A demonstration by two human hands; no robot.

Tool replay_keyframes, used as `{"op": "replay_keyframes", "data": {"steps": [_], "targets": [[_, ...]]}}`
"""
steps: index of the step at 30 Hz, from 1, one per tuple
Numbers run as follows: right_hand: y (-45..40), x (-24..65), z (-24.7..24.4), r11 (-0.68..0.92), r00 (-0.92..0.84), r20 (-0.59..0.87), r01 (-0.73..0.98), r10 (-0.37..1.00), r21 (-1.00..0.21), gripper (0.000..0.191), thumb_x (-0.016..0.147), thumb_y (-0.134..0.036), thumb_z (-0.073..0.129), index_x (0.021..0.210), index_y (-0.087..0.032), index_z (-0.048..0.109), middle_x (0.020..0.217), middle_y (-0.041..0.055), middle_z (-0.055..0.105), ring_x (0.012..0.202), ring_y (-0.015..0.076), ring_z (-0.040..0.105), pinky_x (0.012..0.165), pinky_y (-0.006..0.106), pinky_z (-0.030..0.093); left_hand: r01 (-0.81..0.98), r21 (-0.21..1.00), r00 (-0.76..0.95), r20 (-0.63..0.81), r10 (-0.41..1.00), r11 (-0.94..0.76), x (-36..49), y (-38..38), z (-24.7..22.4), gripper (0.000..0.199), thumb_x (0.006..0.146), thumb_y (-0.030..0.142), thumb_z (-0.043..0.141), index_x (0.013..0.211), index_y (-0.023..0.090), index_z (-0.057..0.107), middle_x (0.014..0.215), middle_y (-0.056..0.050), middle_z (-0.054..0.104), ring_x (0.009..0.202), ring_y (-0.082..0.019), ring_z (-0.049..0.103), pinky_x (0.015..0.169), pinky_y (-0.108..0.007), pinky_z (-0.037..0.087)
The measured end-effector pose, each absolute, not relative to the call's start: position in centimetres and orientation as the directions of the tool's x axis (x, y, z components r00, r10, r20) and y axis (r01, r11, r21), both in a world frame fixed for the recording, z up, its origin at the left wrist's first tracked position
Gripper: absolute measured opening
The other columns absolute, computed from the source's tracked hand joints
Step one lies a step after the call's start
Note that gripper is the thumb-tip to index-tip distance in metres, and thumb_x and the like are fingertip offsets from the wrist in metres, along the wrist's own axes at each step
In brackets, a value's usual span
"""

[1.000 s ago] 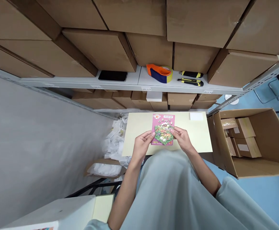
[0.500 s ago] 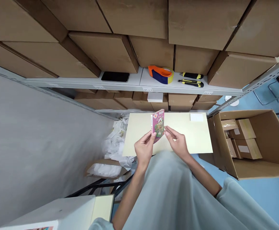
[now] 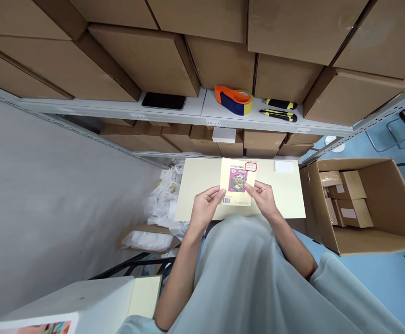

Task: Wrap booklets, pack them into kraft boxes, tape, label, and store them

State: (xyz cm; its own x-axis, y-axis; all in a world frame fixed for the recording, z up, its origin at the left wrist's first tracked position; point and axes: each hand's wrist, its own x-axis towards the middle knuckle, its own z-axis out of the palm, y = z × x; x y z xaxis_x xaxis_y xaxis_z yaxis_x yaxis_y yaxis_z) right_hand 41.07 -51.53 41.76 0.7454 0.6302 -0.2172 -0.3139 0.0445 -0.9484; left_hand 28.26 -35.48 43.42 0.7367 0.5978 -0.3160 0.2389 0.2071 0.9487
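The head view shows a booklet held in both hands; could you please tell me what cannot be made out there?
Booklet, head view: far side turned away; smallest print too small to read.
Left hand and right hand, head view: partly hidden behind the booklet.
Colourful print at lower left, head view: cut off by the bottom edge.

Fingers [image 3: 219,195] holding booklet [image 3: 237,179], shelved boxes [image 3: 219,60]

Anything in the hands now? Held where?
Yes, a booklet, pale side up. Left hand grips its left edge, low down; right hand grips the lower right side, thumb on the face.
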Motion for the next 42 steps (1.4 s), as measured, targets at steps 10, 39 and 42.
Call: {"op": "replay_keyframes", "data": {"steps": [10,39,42], "targets": [[-50.9,40.4,40.4,-0.012,0.906,-0.137,-0.144,0.401,-0.989,0.067,0.092,-0.073,0.077,0.135,-0.021,0.079,0.146,0.0152,0.077,0.132,0.0321,0.077,0.118,0.048,0.062,0.192,0.974,0.564,-0.21,0.799,0.121,28.1,-37.4,42.8,0.051,0.082,0.062,0.09,0.109,0.018,0.09,0.112,-0.007,0.087,0.106,-0.033,0.083,0.097,-0.044,0.069],[-48.6,42.5,38.9,0.134,0.691,-0.204,-0.402,0.694,-0.906,0.062,0.09,-0.082,0.072,0.117,-0.027,0.064,0.132,0.0129,0.083,0.113,0.0299,0.081,0.103,0.049,0.066,0.029,0.796,0.735,0.393,0.553,-0.604,29.5,-40.2,45.2,0.011,0.096,0.027,0.077,0.1,0.031,0.088,0.094,-0.004,0.083,0.09,-0.023,0.074,0.086,-0.039,0.055],[-48.1,42.7,39.1,0.179,0.67,-0.19,-0.441,0.717,-0.879,0.058,0.09,-0.079,0.073,0.116,-0.027,0.066,0.129,0.0127,0.084,0.11,0.0318,0.082,0.098,0.051,0.068,-0.001,0.775,0.776,0.399,0.489,-0.632,29.6,-41.4,45.1,0.012,0.096,0.025,0.077,0.099,0.031,0.088,0.093,-0.005,0.083,0.088,-0.023,0.076,0.081,-0.039,0.055]]}}
